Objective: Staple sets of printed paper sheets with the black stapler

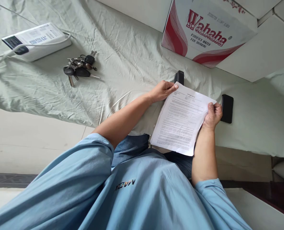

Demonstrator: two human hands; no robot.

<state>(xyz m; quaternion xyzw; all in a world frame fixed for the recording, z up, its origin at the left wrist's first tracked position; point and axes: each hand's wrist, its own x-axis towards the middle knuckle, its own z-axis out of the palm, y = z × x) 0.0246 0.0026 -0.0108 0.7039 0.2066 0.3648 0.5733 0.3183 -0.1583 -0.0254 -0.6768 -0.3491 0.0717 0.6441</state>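
A stack of printed paper sheets [180,123] is held up between my two hands, over the table's near edge and my lap. My left hand [163,90] pinches its upper left corner, thumb on top. At the upper right corner, my right hand [213,115] grips the sheets with the thumb on the printed side and the fingers curled behind. Just beyond the left corner stands a small black object [179,77], partly hidden by the paper; its kind is unclear. A black smartphone [227,109] lies right beside my right hand.
A pale green cloth [132,60] covers the table. A bunch of keys [80,67] lies to the left, near a white box [40,41] with a white cable [46,44] across it. At the back stands a Wahaha water carton [207,32] beside plain white boxes [259,48].
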